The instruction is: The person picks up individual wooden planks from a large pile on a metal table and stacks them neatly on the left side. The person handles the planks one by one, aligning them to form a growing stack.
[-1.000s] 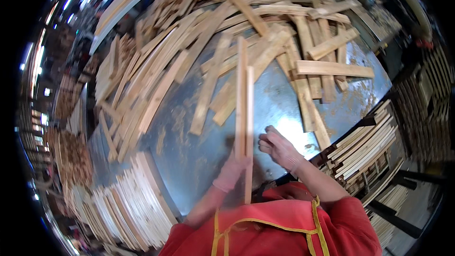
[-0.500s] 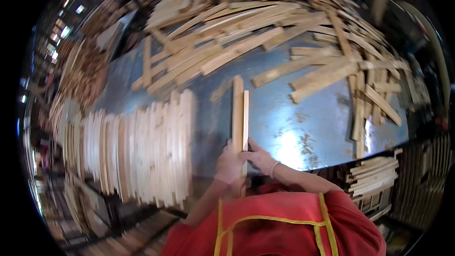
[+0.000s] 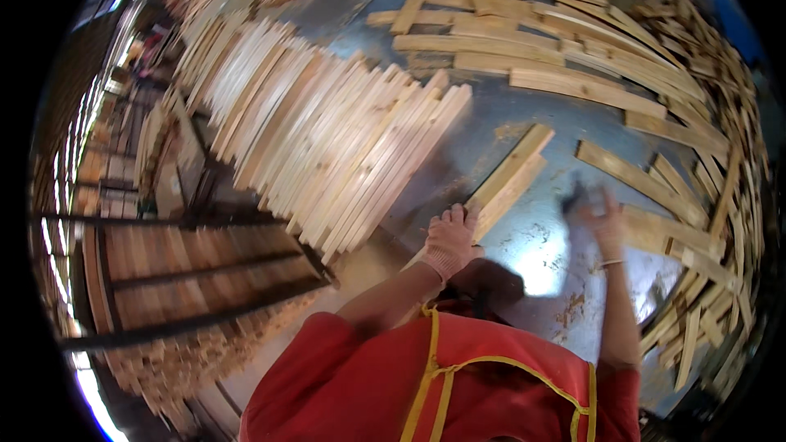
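Two wooden strips lie side by side on the metal table, slanting away to the right. My left hand, in a light knit glove, is closed over their near end. My right hand is off to the right above the table, blurred by motion, with its fingers apart and nothing seen in them. Just beyond it to the right is a wider board at the edge of a loose heap. Left of my left hand, a close row of pale strips lies side by side.
Loose boards lie scattered across the far side of the blue-grey metal table. A heap of short pieces curves along the right. Stacked timber with dark bars stands below the table at lower left.
My right hand has let go of the strips and moved out to the right. My left hand stays on them. The view has turned, so the row of strips now appears tilted and higher.
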The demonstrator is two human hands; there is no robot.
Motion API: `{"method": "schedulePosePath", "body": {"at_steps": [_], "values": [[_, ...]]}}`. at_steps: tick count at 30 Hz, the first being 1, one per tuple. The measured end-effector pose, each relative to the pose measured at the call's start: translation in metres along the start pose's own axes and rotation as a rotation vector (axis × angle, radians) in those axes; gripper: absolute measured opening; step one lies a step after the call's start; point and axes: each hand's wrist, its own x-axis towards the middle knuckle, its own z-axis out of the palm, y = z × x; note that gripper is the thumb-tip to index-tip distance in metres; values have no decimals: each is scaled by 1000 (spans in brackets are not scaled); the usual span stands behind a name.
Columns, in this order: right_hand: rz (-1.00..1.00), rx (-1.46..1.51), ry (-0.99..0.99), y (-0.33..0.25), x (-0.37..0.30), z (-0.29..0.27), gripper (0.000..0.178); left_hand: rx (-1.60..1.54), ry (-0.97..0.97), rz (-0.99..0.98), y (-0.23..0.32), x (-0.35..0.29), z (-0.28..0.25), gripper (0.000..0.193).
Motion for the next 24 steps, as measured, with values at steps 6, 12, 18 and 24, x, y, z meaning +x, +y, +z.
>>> {"method": "schedulePosePath", "body": {"at_steps": [6,12,18,24], "values": [[85,-1082,-66,103,80,-184,89,-180,-170,-186,-20,18,-23,88],[151,-1098,-288,72,89,-173,80,173,24,-153,-79,-13,11,77],[-155,-701,19,-5,61,-155,77,229,189,-280,-131,-29,-31,58],[-53,224,-55,-105,13,-61,86,1,220,-257,-193,-72,24,53]]}}
